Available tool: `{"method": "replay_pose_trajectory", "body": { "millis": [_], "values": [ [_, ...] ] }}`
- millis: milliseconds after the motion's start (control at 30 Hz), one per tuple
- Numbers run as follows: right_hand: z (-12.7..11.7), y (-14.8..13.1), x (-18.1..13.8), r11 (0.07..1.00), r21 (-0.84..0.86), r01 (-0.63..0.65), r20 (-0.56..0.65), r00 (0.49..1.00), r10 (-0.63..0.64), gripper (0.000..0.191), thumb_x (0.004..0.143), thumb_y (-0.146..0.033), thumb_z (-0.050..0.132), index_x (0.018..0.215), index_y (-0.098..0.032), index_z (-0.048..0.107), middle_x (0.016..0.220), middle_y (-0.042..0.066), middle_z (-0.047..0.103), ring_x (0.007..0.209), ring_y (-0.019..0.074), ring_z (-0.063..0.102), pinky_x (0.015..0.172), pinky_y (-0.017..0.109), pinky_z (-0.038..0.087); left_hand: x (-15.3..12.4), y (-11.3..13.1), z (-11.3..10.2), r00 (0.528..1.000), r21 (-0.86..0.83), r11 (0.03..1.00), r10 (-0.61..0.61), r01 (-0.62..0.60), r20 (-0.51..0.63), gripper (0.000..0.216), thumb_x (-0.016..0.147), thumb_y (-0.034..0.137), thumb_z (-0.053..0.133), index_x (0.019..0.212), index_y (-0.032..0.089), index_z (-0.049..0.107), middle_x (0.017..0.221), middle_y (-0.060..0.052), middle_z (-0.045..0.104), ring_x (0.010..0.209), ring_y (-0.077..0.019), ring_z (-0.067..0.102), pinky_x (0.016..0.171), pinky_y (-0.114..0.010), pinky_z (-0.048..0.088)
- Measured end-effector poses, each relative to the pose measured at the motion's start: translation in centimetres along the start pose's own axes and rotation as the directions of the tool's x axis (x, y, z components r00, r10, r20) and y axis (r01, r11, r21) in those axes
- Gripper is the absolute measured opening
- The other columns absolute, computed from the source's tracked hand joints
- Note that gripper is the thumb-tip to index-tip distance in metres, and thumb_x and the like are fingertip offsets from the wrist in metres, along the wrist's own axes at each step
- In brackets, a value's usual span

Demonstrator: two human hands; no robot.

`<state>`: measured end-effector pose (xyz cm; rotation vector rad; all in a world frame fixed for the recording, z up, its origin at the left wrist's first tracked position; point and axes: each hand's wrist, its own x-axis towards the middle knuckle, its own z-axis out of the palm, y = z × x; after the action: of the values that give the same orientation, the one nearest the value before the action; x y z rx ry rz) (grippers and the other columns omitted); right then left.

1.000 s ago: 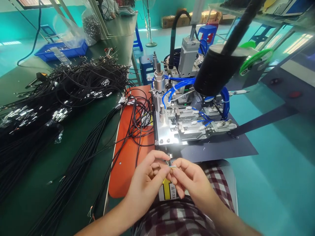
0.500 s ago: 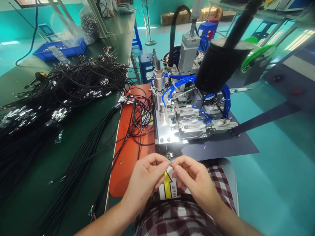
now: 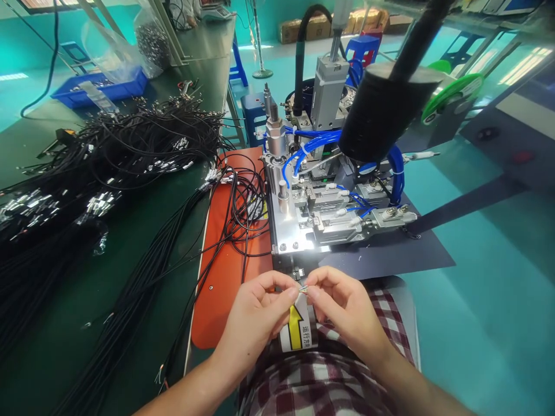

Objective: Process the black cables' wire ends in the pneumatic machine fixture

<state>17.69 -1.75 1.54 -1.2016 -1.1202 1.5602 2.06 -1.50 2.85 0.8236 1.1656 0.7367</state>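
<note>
White and bluish slender wire ends (image 3: 303, 289), held up between the left hand (image 3: 260, 307) and the right hand (image 3: 343, 305), on the near side of a silver metal machine with blue tubing (image 3: 327, 200) and, in view, just above a white label with a yellow arrow (image 3: 295, 330). Pinched from both sides, with the fingers (image 3: 286, 301) of each hand drawn narrow, thumb against forefinger. Too small to tell the number of strands or their colour order; cannot make out any cable leading away from the pinch. Seemingly at a stage of fine handling, most likely separating or straightening strands by feel. Calls, by judgement, for a steady hold on the left and light, small adjustments on the right, without bending or dropping a strand. Posed low and close to the body, over maroon-and-white checked cloth (image 3: 312, 378), with wrists angled inward and forearms slanting up from the bottom edge. Off to the left, thin black-sheathed cables with silvery ends (image 3: 159, 241), partly bundled on a dark green worktop (image 3: 137, 215), partly looped across a flat orange-red board (image 3: 221, 315)
</note>
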Motion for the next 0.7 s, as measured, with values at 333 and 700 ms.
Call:
{"method": "replay_pose_trajectory", "body": {
  "millis": [333, 700],
  "values": [
    [0.2, -0.1, -0.1, 0.999, 0.015, -0.032, 0.012, 0.999, 0.032, 0.012, 0.079, -0.027, 0.063, 0.078, -0.016, 0.059, 0.060, -0.005, 0.052, 0.048, 0.0073, 0.044, 0.047, 0.019, 0.037, -0.3, 0.0, 0.3, 1.000, -0.043, 0.999, 0.003, -0.003, 0.003, 0.018, 0.082, 0.035, 0.062, 0.082, 0.018, 0.054, 0.041, 0.012, 0.032, 0.038, -0.0036, 0.021, 0.040, -0.019, 0.015],
    [-0.2, -0.1, 0.9, 0.990, 0.100, -0.097, 0.042, 0.995, 0.094, 0.023, 0.077, -0.036, 0.065, 0.071, -0.015, 0.060, 0.058, -0.003, 0.055, 0.046, 0.0075, 0.044, 0.046, 0.020, 0.037, -0.4, 0.6, 0.4, 1.000, -0.056, 0.998, 0.000, 0.000, -0.003, 0.013, 0.081, 0.026, 0.061, 0.085, 0.016, 0.054, 0.058, 0.004, 0.058, 0.036, -0.0010, 0.030, 0.038, -0.015, 0.021]
  ]
}}
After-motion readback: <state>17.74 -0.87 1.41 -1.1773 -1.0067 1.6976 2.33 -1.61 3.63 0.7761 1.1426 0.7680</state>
